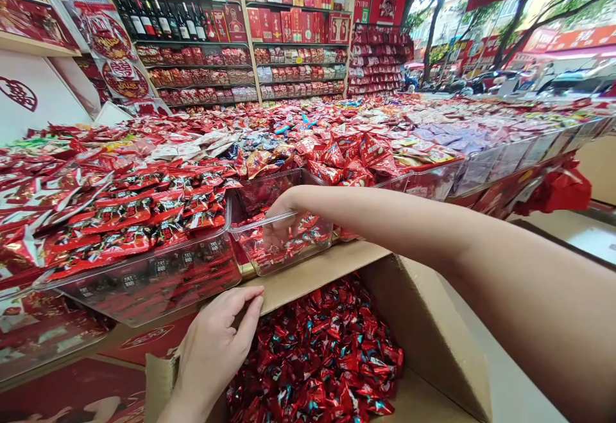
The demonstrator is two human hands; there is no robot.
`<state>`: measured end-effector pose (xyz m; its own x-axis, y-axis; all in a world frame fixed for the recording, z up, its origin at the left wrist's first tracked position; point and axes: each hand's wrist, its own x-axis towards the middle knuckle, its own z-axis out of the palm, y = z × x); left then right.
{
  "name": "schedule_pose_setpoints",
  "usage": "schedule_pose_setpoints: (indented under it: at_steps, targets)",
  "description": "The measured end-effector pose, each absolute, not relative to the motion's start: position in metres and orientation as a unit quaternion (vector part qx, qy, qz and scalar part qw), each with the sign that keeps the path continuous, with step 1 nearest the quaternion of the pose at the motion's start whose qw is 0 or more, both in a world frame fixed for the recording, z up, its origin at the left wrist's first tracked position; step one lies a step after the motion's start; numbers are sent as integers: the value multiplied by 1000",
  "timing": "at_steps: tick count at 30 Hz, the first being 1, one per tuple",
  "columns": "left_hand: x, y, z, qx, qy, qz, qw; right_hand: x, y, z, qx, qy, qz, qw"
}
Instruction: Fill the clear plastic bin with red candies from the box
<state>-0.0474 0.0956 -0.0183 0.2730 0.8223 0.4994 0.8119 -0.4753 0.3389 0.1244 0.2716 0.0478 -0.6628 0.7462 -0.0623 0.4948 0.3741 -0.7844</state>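
Observation:
A cardboard box (440, 320) stands low in front of me, with many red-and-blue wrapped candies (327, 346) inside. My left hand (221, 327) pinches the box's near-left upper edge between thumb and fingers. Past the box, my right hand (282, 221) reaches down into a clear plastic bin (262, 262). Its fingers show dimly through the bin wall, stretched downward against red wrapped candies (310, 233) at the bottom. I make out nothing held in them.
To the left is a clear bin (192, 266) heaped with red-and-black packets (163, 211). Red triangular packets (370, 153) pile up behind the right hand. More filled bins run along the right edge. Shelves with wine bottles (163, 22) and red boxes line the back.

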Motion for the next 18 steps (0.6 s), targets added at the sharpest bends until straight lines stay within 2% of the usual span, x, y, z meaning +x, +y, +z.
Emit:
schedule_pose_setpoints:
  at_steps: [4,8,18]
  targets:
    - [-48,97,-21,798,513,318,4,143,263,21,-366,-815,385,230]
    - [-48,96,-21,799,512,316,3,153,259,8,-390,-813,367,228]
    - [-47,96,-17,796,514,321,13,160,224,35,-397,-789,364,294]
